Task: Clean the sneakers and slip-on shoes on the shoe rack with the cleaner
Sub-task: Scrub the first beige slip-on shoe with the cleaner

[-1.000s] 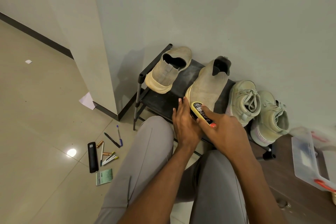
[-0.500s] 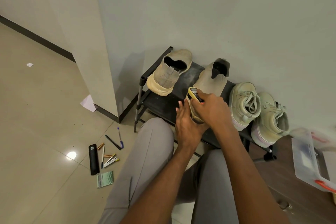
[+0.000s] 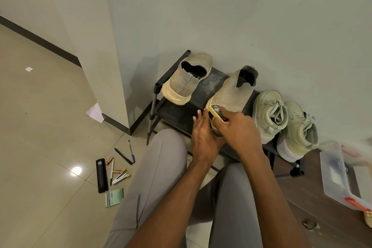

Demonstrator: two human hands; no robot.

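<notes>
A black shoe rack (image 3: 177, 112) stands against the wall. On it sit two beige slip-on shoes, one at the left (image 3: 186, 78) and one in the middle (image 3: 233, 90), and two pale green sneakers (image 3: 269, 112) (image 3: 298, 131) at the right. My right hand (image 3: 237, 133) grips a yellow cleaner (image 3: 218, 113) with a black label and presses it on the toe of the middle slip-on. My left hand (image 3: 203, 137) holds the toe end of that shoe, fingers stretched along its left side.
My grey-trousered knees sit just in front of the rack. Pens, a black case (image 3: 101, 175) and a green booklet (image 3: 113, 197) lie on the tiled floor at the left. A clear plastic box (image 3: 338, 175) rests on a dark wooden surface at the right.
My right hand slid the cleaner up the middle slip-on's toe and then back down toward me. My left hand stayed at the toe.
</notes>
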